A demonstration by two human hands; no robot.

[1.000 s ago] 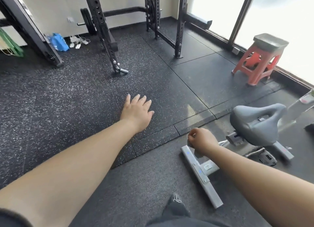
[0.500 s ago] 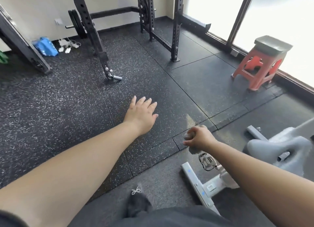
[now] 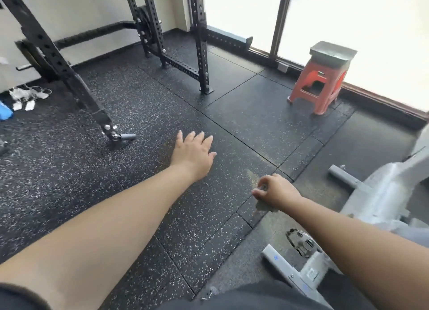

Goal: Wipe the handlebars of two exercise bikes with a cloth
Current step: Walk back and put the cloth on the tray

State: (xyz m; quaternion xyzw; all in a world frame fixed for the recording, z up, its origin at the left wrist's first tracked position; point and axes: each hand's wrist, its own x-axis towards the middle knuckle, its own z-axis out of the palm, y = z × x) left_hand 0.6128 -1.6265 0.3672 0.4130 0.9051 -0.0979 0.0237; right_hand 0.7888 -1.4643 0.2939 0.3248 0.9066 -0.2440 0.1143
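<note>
Bike (image 3: 380, 193) slid rightward; right hand (image 3: 276, 191) clutches cloth (image 3: 264, 206) over floor (image 3: 243, 124).

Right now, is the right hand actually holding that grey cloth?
Touching. The head view shows the right hand closed in a fist, with the grey cloth bunched between its curled fingers and hanging out below the palm.

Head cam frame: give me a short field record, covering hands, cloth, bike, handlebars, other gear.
left hand: open, fingers spread, empty, held out over the floor
right hand: closed on a grey cloth
exercise bike: grey frame at right edge, pedal and base bar in view
handlebars: not in view
contact with bike: none
other gear: black rack, red stool by the window
floor: black speckled rubber tiles
</note>
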